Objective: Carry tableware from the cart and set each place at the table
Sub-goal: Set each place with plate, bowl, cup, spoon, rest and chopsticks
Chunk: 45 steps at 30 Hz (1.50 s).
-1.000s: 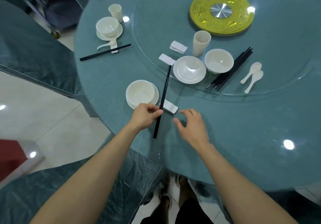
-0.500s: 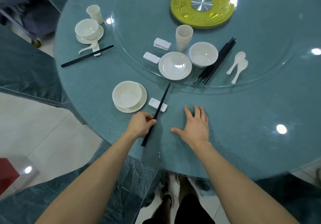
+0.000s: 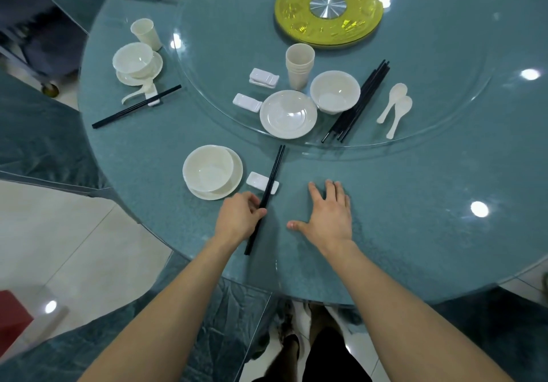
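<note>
Chopsticks (image 3: 271,180), a slim, glossy black pair, are pinched between the thumb and curled fingers of the person's left hand (image 3: 240,218). They are held low on their length, so the tips point away from the hand toward the middle of the table (image 3: 415,203). Just past the fingertips the pair crosses a small white oblong chopstick rest (image 3: 255,180). The hand seems to be squaring them on it so the eating ends stay raised off the surface. Just beyond this hand, to its outer side, a round, smooth white bowl (image 3: 207,168) sits nested in a shallow saucer (image 3: 235,174). The right hand (image 3: 329,215) lies palm down beside the left, fingers straight and spread, holding nothing. It probably steadies the person leaning in. The table top is teal, finely speckled and shiny enough to mirror the ceiling lights. Beyond both hands a clear glass turntable (image 3: 444,108) carries the remaining stock within easy reach: stacked cups (image 3: 299,65), a plate (image 3: 287,114), a bundle of chopsticks (image 3: 358,102) and two pale spoons (image 3: 396,105). This place looks unfinished, since no cup or spoon is set here yet.
</note>
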Motion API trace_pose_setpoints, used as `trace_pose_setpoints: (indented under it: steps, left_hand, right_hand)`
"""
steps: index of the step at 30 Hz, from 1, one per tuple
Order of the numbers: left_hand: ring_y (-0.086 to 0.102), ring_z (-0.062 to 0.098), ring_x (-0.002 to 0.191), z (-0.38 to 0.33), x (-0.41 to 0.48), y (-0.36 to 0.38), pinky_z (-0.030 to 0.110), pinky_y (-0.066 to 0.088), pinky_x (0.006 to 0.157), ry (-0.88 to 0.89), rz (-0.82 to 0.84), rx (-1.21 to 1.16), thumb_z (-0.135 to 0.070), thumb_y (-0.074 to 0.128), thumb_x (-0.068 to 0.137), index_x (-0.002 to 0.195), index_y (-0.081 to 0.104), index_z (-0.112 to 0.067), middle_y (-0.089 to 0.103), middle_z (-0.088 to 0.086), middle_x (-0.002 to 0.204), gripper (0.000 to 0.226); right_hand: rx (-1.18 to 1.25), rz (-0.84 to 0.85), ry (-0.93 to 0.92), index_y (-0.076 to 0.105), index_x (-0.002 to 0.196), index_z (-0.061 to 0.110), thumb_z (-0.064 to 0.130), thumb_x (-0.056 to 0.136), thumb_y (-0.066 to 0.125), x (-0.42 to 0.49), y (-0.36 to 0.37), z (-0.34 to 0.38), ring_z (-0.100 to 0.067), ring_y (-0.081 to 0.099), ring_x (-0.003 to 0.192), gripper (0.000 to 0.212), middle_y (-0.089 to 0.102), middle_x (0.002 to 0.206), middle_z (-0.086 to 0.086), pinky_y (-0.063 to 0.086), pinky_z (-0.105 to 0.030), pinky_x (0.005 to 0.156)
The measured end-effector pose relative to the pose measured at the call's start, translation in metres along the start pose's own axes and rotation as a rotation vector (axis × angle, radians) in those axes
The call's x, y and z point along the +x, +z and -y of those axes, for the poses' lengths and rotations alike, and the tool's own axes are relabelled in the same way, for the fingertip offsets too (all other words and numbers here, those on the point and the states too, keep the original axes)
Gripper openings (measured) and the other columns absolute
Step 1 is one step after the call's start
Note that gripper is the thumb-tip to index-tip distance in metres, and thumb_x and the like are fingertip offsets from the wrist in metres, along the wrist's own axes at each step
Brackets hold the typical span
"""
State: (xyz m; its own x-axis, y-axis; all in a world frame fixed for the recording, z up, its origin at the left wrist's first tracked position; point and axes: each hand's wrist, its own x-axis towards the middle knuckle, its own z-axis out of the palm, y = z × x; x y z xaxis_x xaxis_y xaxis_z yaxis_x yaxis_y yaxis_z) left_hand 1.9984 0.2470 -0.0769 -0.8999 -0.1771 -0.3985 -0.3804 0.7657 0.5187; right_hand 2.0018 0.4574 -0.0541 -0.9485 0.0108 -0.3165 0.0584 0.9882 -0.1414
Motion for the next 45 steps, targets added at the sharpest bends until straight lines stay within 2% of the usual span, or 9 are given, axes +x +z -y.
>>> trace_pose_setpoints:
  steps: [12, 20, 32, 38, 41, 43, 45]
  left_hand:
    - [0.068, 0.011, 0.080, -0.002, -0.005, 0.000, 0.034, 0.058, 0.081, 0.030, -0.054, 0.018, -0.032, 0.085, 0.084, 0.093, 0.072, -0.027, 0.069, -0.014, 0.079, 0.017]
    - [0.070, 0.011, 0.079, -0.003, -0.011, -0.001, 0.034, 0.060, 0.077, 0.021, -0.052, 0.031, -0.034, 0.084, 0.083, 0.090, 0.072, -0.029, 0.070, -0.014, 0.078, 0.015]
    - [0.067, 0.008, 0.076, -0.003, -0.015, -0.005, 0.027, 0.049, 0.066, -0.002, -0.036, 0.057, -0.038, 0.084, 0.082, 0.088, 0.072, -0.029, 0.070, -0.014, 0.076, 0.016]
    - [0.068, 0.010, 0.081, -0.008, -0.016, -0.016, 0.032, 0.058, 0.074, 0.007, -0.031, 0.084, -0.040, 0.083, 0.081, 0.093, 0.073, -0.029, 0.069, -0.016, 0.081, 0.019]
    - [0.068, 0.009, 0.079, -0.019, -0.011, -0.031, 0.031, 0.058, 0.072, 0.024, -0.056, 0.085, -0.040, 0.082, 0.081, 0.092, 0.072, -0.029, 0.069, -0.016, 0.079, 0.019]
    - [0.068, 0.009, 0.078, -0.030, -0.003, -0.042, 0.032, 0.058, 0.071, 0.038, -0.077, 0.077, -0.039, 0.081, 0.080, 0.092, 0.072, -0.029, 0.069, -0.016, 0.078, 0.018]
    - [0.068, 0.012, 0.079, -0.042, 0.009, -0.055, 0.033, 0.058, 0.073, 0.054, -0.099, 0.082, -0.040, 0.080, 0.081, 0.094, 0.074, -0.028, 0.070, -0.016, 0.078, 0.019]
  right_hand:
    - [-0.013, 0.005, 0.005, 0.022, 0.166, 0.029, 0.089, 0.070, 0.068, -0.001, -0.003, 0.002, -0.035, 0.007, 0.161, 0.123, 0.016, 0.173, -0.017, 0.012, -0.052, 0.130]
    - [-0.015, 0.003, 0.009, 0.021, 0.166, 0.029, 0.090, 0.069, 0.067, -0.001, -0.003, 0.002, -0.035, 0.006, 0.161, 0.123, 0.015, 0.172, -0.016, 0.013, -0.052, 0.130]
    - [-0.027, 0.008, 0.005, 0.021, 0.166, 0.029, 0.091, 0.070, 0.066, 0.000, -0.002, 0.001, -0.034, 0.006, 0.161, 0.123, 0.015, 0.172, -0.016, 0.014, -0.052, 0.130]
    - [-0.032, -0.001, -0.004, 0.022, 0.166, 0.030, 0.091, 0.070, 0.065, -0.001, -0.004, 0.001, -0.034, 0.008, 0.161, 0.122, 0.017, 0.172, -0.016, 0.015, -0.052, 0.130]
    - [-0.034, 0.019, -0.015, 0.021, 0.166, 0.030, 0.092, 0.071, 0.064, -0.002, -0.008, 0.000, -0.034, 0.009, 0.160, 0.121, 0.017, 0.171, -0.015, 0.016, -0.052, 0.130]
    - [-0.059, 0.054, -0.022, 0.025, 0.164, 0.029, 0.091, 0.071, 0.064, 0.000, -0.014, 0.001, -0.033, 0.015, 0.157, 0.118, 0.024, 0.167, -0.014, 0.022, -0.051, 0.127]
    - [-0.055, 0.068, -0.023, 0.039, 0.154, 0.029, 0.090, 0.071, 0.065, 0.003, -0.022, 0.000, -0.030, 0.031, 0.147, 0.106, 0.038, 0.153, -0.010, 0.034, -0.049, 0.119]
